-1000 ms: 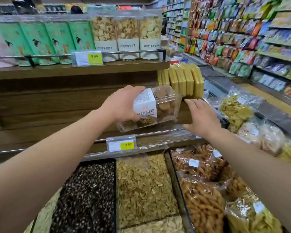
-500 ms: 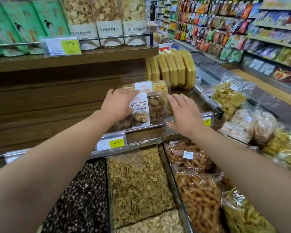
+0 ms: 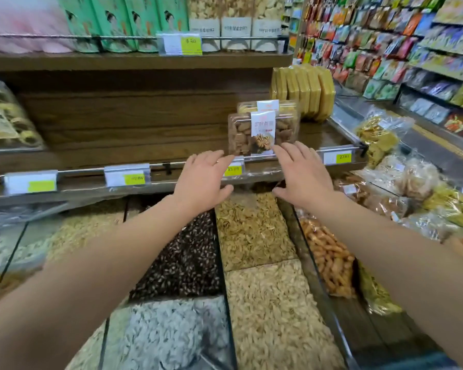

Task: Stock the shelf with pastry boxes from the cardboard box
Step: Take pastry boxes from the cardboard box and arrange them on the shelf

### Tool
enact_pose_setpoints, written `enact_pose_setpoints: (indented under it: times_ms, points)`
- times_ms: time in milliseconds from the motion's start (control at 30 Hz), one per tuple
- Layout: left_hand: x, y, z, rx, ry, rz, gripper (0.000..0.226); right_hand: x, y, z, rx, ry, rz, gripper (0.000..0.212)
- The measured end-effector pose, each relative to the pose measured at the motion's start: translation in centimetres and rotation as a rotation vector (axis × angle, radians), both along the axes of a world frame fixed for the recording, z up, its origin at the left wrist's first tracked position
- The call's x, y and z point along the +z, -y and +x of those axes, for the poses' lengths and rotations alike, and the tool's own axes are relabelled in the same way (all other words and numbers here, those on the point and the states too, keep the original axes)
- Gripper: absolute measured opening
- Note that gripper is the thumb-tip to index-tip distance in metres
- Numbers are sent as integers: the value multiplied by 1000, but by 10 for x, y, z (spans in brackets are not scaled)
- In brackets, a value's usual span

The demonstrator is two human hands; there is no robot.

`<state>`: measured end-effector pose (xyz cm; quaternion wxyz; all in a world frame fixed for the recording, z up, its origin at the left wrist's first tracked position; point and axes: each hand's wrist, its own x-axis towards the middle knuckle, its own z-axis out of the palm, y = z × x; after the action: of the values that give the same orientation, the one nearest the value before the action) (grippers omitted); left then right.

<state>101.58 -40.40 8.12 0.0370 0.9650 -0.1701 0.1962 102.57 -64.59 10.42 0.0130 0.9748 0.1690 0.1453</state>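
Observation:
A clear pastry box point(image 3: 262, 133) of brown cookies with a white label stands on the wooden shelf point(image 3: 134, 156), against a second pastry box point(image 3: 267, 106) behind it. My left hand point(image 3: 202, 180) hovers below and to the left of the front box, fingers spread, holding nothing. My right hand point(image 3: 298, 173) is just under the box's lower right corner, also spread and holding nothing; its fingertips are at the box's base. The cardboard box is not in view.
Yellow packets point(image 3: 304, 92) stand upright right of the boxes. A rail with price tags point(image 3: 127, 176) fronts the shelf. Below lie bins of seeds and nuts point(image 3: 251, 236) and bagged snacks point(image 3: 329, 257). Green boxes point(image 3: 123, 22) fill the upper shelf.
Both hands have let go of the pastry box, which now stands on the shelf, and have drawn back toward me. The camera has shifted left.

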Motion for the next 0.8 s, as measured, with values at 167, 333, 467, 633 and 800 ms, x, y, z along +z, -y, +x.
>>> enact_pose_setpoints:
  times_ms: [167, 333, 467, 633, 800]
  points:
    - [-31, -47, -98, 36, -72, 30, 73, -28, -45, -98, 9, -88, -18, 96]
    - [-58, -82, -211, 93, -182, 37, 75, -63, -87, -194, 66, -153, -30, 95]
    - [-89, -103, -314, 166, -212, 4, 70, -99, -115, -270, 152, -216, -35, 95]
    - [-132, -136, -448, 362, -295, -16, 70, -142, -150, -359, 348, -273, -108, 98]
    - [-161, -154, -595, 624, -405, -9, 72, -175, -199, -462, 537, -441, -150, 93]
